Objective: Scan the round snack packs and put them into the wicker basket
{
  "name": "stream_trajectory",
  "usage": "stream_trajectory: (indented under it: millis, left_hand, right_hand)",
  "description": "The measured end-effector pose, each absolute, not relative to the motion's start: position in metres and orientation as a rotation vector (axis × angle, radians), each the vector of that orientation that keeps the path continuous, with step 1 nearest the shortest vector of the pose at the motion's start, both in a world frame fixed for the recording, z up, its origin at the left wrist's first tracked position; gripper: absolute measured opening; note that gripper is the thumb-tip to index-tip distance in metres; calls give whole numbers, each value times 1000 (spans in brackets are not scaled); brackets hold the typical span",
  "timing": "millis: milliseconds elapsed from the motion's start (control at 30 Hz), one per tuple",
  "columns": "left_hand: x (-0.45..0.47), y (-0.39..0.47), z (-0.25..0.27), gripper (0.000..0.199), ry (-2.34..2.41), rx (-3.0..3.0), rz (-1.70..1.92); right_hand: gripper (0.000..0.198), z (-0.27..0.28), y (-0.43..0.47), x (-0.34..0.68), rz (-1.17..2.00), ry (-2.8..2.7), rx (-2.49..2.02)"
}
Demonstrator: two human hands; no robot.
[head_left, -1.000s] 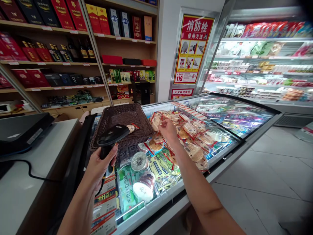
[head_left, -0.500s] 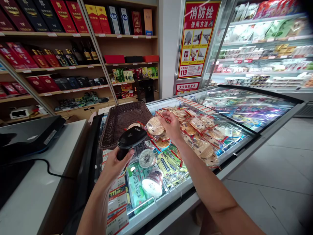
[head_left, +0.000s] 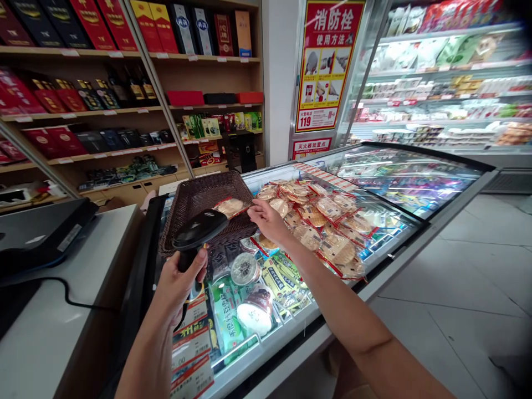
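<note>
My left hand (head_left: 182,277) is wrapped round the grip of a black barcode scanner (head_left: 200,227), whose head points to the right. Between the fingertips of my right hand (head_left: 268,219) is the edge of a clear, red-edged packet of round flat biscuits (head_left: 231,206). That packet is over the right part of a brown woven basket (head_left: 191,199); whether it touches the basket I cannot tell. Many similar biscuit packets (head_left: 328,221) lie heaped on the glass top of the freezer, to the right of my right hand.
Below the freezer glass (head_left: 286,310) are tubs and green and yellow packs. Price labels (head_left: 193,354) line its left side. A counter (head_left: 95,266) with a black device (head_left: 45,227) and a cable stands left. Shelves of boxes (head_left: 158,77) rise behind; a chilled display (head_left: 436,88) is at the back right.
My right hand has moved left, bringing the biscuit packet from above the heap to over the basket. My left hand and the scanner have shifted slightly left and down.
</note>
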State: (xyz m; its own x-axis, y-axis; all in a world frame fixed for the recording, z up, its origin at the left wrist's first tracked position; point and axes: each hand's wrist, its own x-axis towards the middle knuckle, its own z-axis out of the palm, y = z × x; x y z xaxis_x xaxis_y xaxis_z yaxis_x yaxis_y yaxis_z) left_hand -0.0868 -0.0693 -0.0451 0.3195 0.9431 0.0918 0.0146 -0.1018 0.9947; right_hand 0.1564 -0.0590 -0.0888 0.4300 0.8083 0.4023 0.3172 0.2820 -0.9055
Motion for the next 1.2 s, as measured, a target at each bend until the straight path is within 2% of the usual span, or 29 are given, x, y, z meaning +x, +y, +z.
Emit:
stream_trajectory:
  millis: [100, 200, 400, 500, 767, 900, 1100, 1200]
  left_hand:
    - [-86, -67, -47, 47, 956, 1451, 1047]
    - [-85, -65, -51, 47, 964, 1467, 1026]
    - [-85, -65, -54, 49, 1007, 1501, 978]
    - [-85, -65, -54, 51, 1016, 1519, 972]
    - [-81, -69, -52, 49, 1021, 1530, 965]
    - [-81, -69, -52, 47, 1004, 1535, 973]
    - [-81, -69, -54, 45, 991, 1556, 948]
    - [-81, -70, -52, 44, 973, 1554, 948]
  right_hand:
    - [23, -84, -66, 172, 57, -1168, -1656]
    - [35, -86, -73, 190, -229, -1015, -1988]
    - [69, -99, -69, 199, -43, -973, -2138]
    - [77, -103, -68, 201, 25, -965, -2131]
    - [58, -113, -66, 204, -32, -965, -2107]
    - [57, -116, -64, 209, -48, -905, -2041]
    - [14, -102, -66, 215, -95, -885, -1819]
    - [22, -86, -74, 204, -190, -901, -1578]
